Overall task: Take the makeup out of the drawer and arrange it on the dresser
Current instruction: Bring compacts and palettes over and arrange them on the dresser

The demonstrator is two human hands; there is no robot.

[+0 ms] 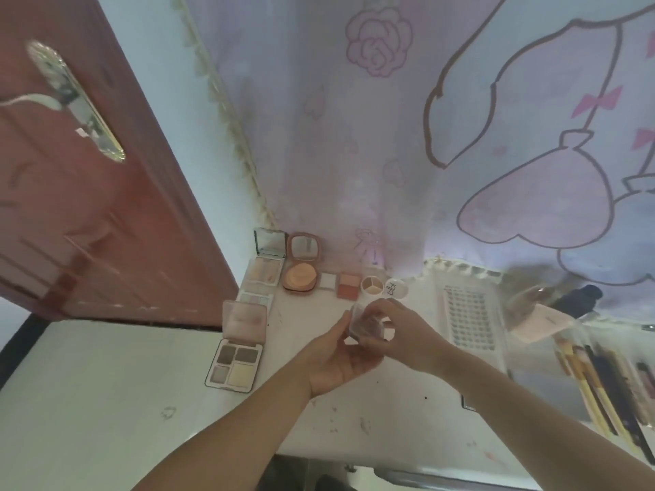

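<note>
Both my hands meet over the middle of the white dresser top [372,412]. Between them is a small clear-lidded makeup case [365,326] with a brownish pan inside. My left hand [336,359] cups it from below and my right hand [393,331] pinches its lid from the right. Along the back stand open makeup items: a pale palette with mirror [265,269], a round peach compact [300,276], a small white pan [328,281], a red-orange blush [349,286], a round three-shade pot [372,285] and its white lid [396,288]. The drawer is not visible.
An open four-shade eyeshadow palette [235,363] lies at the dresser's left edge, a small pastel palette [254,298] behind it. At right sit a tray of false lashes [468,317], a pink packet [538,324] and several brushes [595,384]. A red door [88,207] stands left.
</note>
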